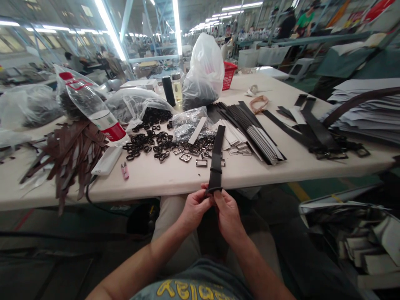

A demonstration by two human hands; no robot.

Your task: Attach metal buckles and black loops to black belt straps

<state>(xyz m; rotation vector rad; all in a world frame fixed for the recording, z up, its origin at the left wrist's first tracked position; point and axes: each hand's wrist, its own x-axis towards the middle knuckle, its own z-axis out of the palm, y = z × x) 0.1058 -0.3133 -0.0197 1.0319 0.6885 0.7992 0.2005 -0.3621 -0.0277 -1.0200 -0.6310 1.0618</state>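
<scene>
A dark strap (216, 152) with a loop round it extends from the tabletop down to the table's front edge, where both hands hold its near end. My left hand (197, 207) pinches the strap end beside a dark buckle (215, 189). On the other side, my right hand (227, 211) is closed on the same end, thumb and fingers close to the buckle. The fingertips partly hide what lies between them. Loose metal rectangular buckles (201, 163) lie just beyond, next to a heap of small black loops (151, 143).
Brown strips (71, 154) hang over the front edge at left, near a tilted plastic bottle (93, 108) and pink thread snips (124, 171). Stacked dark strips (256, 133) and finished-looking straps (318, 125) lie right. A filled bin (353, 237) stands below.
</scene>
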